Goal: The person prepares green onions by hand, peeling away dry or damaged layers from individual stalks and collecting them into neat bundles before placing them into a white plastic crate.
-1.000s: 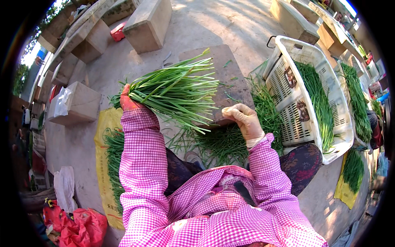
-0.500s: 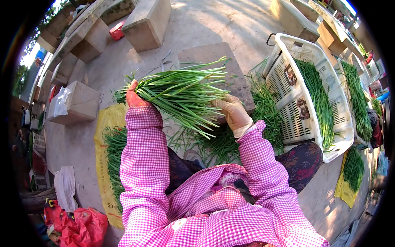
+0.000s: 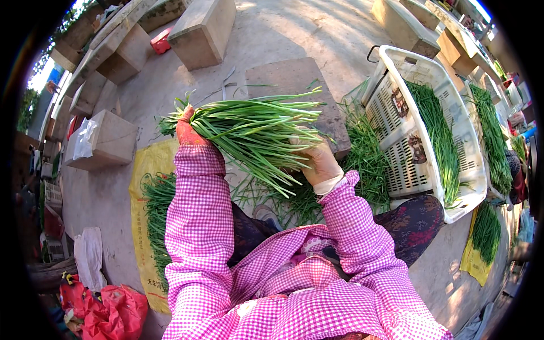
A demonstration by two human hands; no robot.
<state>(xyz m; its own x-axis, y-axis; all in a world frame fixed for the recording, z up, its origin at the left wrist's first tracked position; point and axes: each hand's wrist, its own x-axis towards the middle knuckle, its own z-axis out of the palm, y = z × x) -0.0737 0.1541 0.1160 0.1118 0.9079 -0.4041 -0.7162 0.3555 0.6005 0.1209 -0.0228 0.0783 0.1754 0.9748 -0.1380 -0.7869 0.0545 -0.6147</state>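
Note:
A bunch of long green garlic chives (image 3: 249, 122) lies sideways in the air before me, its pale ends pointing right. My left hand (image 3: 190, 130), in an orange-red glove, is closed round the leafy end at the left. At the pale ends, my right hand (image 3: 322, 161), in a thin cream glove, has its bent fingers in among the lower stalks. Some stalks cover those fingertips. Under the bunch sits a low wooden board (image 3: 289, 73), and loose chives (image 3: 362, 153) are heaped beside it on the ground.
On the right stands a white plastic crate (image 3: 396, 147) holding chives. More chives lie over a yellow sack (image 3: 148, 215) at my left and another yellow sack (image 3: 475, 263) at far right. A red plastic bag (image 3: 116, 311) is at lower left; concrete blocks (image 3: 204, 34) stand beyond.
The bunch has shifted slightly right and its stalks have fanned a little. My right hand has moved a bit left and down, further in under the stalk ends.

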